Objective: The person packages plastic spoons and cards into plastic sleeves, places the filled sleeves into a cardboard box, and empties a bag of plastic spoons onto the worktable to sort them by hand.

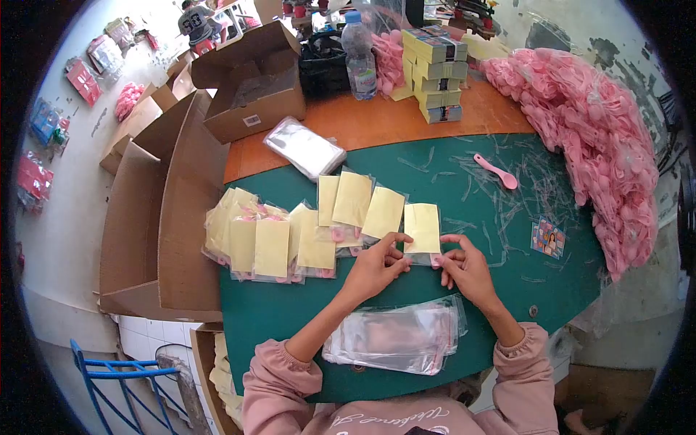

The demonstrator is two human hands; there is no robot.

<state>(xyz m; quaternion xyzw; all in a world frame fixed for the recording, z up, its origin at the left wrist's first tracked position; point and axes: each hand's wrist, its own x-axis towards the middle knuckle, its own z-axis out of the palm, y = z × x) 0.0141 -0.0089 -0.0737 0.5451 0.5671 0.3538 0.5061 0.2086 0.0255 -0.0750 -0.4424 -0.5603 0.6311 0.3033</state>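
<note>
A clear bag with a pale yellow card [422, 226] lies on the green table top, something pink showing at its lower edge. My left hand [378, 264] pinches the bag's lower left edge. On its lower right corner, my right hand [464, 270] has its fingers closed. Several similar yellow-card packets [272, 249] lie overlapped to the left. Nearer my body is a stack of clear empty bags [391, 337]. A pink spoon [496, 172] and a small printed card [548, 238] lie to the right.
A large pile of wrapped pink spoons [580, 130] covers the right side. Card stacks [437, 72], a plastic bottle [359, 58] and an open cardboard box [254, 101] stand at the back. Another box [192, 217] is at the left edge; a person [197, 25] is far behind.
</note>
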